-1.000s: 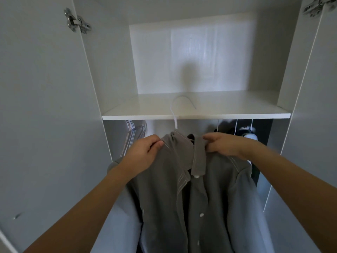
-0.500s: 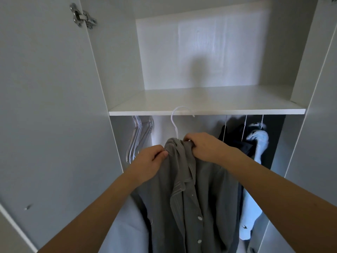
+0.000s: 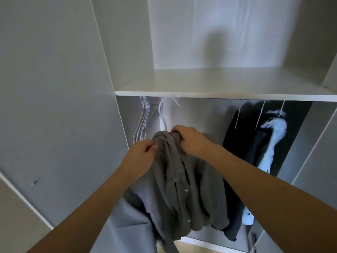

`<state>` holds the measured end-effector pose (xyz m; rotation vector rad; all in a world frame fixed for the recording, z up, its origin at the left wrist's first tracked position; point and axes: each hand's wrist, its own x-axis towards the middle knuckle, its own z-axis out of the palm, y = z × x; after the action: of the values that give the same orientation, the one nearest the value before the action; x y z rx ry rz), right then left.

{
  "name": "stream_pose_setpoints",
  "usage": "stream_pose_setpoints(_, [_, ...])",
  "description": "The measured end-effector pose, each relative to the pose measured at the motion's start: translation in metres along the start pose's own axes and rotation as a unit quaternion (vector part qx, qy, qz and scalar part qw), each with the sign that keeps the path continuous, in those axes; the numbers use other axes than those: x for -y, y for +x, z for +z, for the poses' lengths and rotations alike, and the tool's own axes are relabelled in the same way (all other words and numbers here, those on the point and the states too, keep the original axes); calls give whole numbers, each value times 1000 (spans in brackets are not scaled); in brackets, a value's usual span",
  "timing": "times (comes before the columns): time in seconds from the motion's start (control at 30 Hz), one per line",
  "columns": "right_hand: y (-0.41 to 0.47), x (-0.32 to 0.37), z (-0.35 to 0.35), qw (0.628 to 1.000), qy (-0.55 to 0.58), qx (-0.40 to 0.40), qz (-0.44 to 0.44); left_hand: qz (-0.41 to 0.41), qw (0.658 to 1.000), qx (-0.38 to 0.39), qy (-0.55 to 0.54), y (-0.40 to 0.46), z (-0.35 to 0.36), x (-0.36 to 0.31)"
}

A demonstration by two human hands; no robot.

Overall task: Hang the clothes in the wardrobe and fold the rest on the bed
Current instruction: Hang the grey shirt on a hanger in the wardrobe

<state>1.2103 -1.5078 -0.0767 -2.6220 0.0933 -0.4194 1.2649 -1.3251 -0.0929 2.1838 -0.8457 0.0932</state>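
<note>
No writing is legible. Inside the wardrobe (image 3: pixel 127 52), under its shelf (image 3: pixel 218 93), both the left hand (image 3: pixel 141 155) and right hand (image 3: pixel 190 139) grip the grey shirt (image 3: pixel 182 189) on a white hanger (image 3: pixel 163 110), beside dark hanging clothes (image 3: pixel 235 143)

Dim, soft light from behind; blurred head shadow on wardrobe back panel (image 3: pixel 237 33), wide-angle bowed edges.

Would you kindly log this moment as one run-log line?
step: hanging shirt | left hand: pinches shoulder | right hand: grips collar | hanger: hook under shelf | rail: hidden
</note>
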Motion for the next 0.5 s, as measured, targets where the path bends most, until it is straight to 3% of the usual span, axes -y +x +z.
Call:
stream_pose_setpoints(0.23, [30, -27, 22, 990, -81, -74, 91, -98, 992, -2, -74, 28, 32, 6])
stream_pose_setpoints(0.37, [43, -57, 27, 973, 45, -80, 212, -110, 991, 33, -65, 56, 71, 7])
stream_pose_setpoints(0.5, [59, -99, 30, 936, 190, -30, 295, -94, 994, 61, -20, 89, 111, 8])
